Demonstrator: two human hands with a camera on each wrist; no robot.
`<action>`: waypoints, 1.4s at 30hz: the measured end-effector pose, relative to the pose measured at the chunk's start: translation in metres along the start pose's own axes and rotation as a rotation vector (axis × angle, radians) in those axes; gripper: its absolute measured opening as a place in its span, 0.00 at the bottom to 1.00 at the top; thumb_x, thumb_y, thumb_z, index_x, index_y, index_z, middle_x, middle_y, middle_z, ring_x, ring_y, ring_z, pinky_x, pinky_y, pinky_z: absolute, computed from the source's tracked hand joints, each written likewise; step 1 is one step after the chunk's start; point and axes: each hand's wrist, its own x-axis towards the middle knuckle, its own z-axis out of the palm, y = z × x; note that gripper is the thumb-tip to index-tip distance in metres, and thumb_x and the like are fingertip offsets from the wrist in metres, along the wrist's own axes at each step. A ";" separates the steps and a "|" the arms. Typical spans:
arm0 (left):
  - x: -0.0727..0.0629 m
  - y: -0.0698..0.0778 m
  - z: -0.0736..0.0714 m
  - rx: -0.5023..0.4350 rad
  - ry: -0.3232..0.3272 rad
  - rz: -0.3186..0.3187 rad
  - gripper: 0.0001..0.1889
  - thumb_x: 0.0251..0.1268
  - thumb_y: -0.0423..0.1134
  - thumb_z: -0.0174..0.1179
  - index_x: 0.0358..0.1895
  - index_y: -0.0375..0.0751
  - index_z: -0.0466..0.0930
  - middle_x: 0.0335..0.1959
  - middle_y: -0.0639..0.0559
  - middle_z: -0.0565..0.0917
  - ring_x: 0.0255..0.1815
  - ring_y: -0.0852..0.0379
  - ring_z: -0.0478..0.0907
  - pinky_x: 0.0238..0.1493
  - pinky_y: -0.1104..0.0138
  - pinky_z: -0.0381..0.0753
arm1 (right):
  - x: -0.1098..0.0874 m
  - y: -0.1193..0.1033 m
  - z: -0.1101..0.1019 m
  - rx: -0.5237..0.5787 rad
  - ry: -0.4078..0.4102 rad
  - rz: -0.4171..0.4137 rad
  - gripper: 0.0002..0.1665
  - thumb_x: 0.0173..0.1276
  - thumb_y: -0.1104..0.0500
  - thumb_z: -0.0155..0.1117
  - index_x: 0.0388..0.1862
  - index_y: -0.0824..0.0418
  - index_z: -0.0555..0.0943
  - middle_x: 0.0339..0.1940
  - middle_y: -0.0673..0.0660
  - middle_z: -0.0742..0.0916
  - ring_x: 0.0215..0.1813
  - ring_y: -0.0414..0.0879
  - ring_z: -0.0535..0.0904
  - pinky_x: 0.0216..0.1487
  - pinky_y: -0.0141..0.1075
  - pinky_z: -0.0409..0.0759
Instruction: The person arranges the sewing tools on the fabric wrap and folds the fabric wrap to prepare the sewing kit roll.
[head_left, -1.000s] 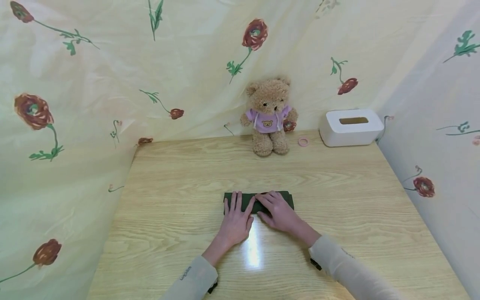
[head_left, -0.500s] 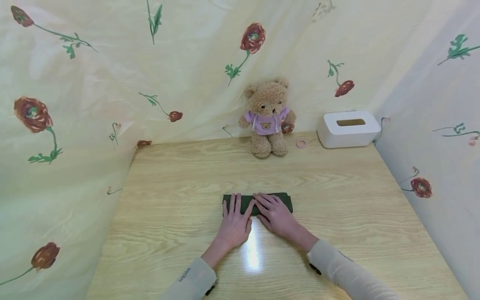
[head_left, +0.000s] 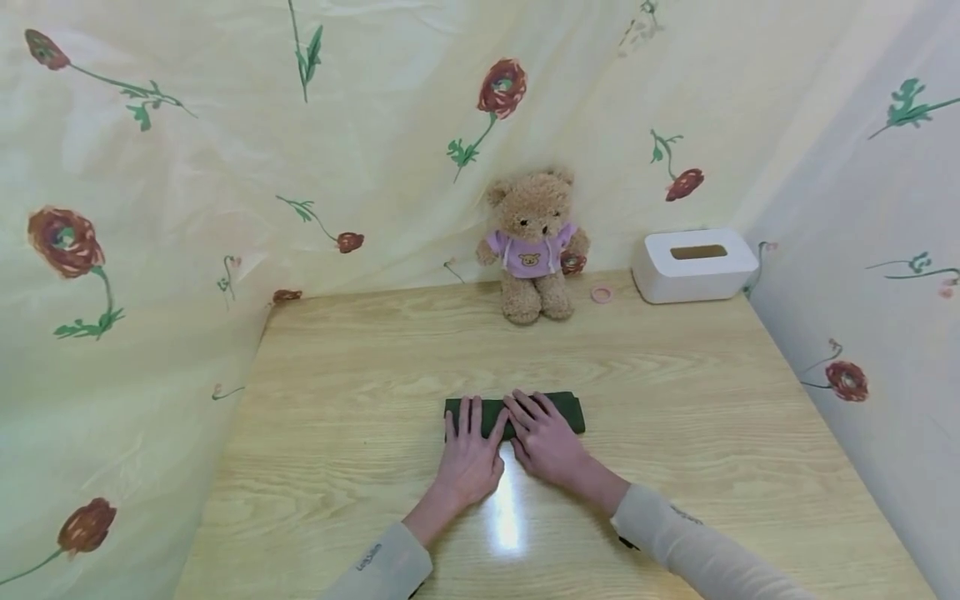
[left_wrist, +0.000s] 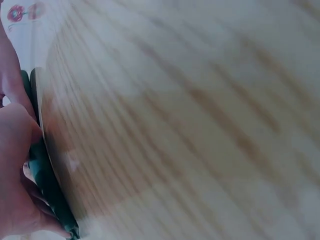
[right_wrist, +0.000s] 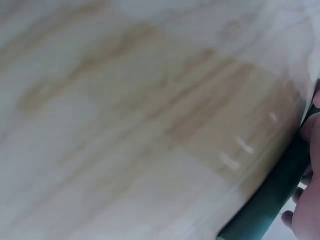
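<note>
A dark green cloth (head_left: 491, 412), folded into a narrow strip, lies flat on the wooden table (head_left: 360, 358). My left hand (head_left: 471, 462) rests on its left half with the fingers spread and straight. Across its middle and right part lies my right hand (head_left: 551, 442), fingers extended and index side close to the left hand's. In the left wrist view the cloth (left_wrist: 50, 187) shows as a thick folded edge beneath the left hand (left_wrist: 17, 170). The right wrist view shows the cloth (right_wrist: 265, 200) beside the fingers of the right hand (right_wrist: 310, 185).
A teddy bear (head_left: 528, 242) in a purple top stands against the flowered back curtain (head_left: 397, 125). To its right are a pink ring (head_left: 602, 295) and a white tissue box (head_left: 693, 271). Flowered sheeting also rises at both sides of the table.
The right fingers have straightened and spread a little on the cloth. The left hand stays in place. The whole head view has shifted slightly downward.
</note>
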 end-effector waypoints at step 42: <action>0.009 -0.006 0.007 -0.065 0.013 0.010 0.38 0.64 0.48 0.52 0.80 0.51 0.56 0.75 0.27 0.55 0.76 0.31 0.50 0.65 0.36 0.58 | 0.037 0.029 -0.006 0.291 -0.192 0.405 0.17 0.70 0.53 0.68 0.54 0.58 0.87 0.49 0.57 0.82 0.51 0.63 0.76 0.45 0.63 0.72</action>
